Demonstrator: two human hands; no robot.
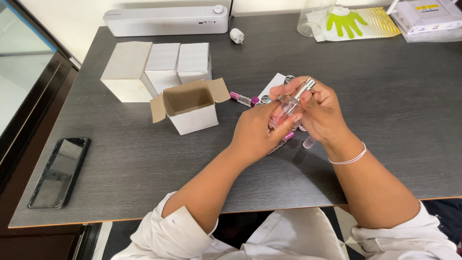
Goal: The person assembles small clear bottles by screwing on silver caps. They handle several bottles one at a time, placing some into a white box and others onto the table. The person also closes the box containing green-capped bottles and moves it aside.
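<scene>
Both hands close on a small clear spray bottle (288, 107) above the dark table (385, 96): the left hand (255, 132) cups its base, the right hand (320, 110) pinches the silver sprayer top; steadying the base looks wise. An open white box (190, 106) stands just left.

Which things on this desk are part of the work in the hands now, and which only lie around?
In use:
- spray bottle, held by left hand and right hand
- small vials
- open white box

Lying about:
- phone
- long white device
- green-hand packet
</scene>
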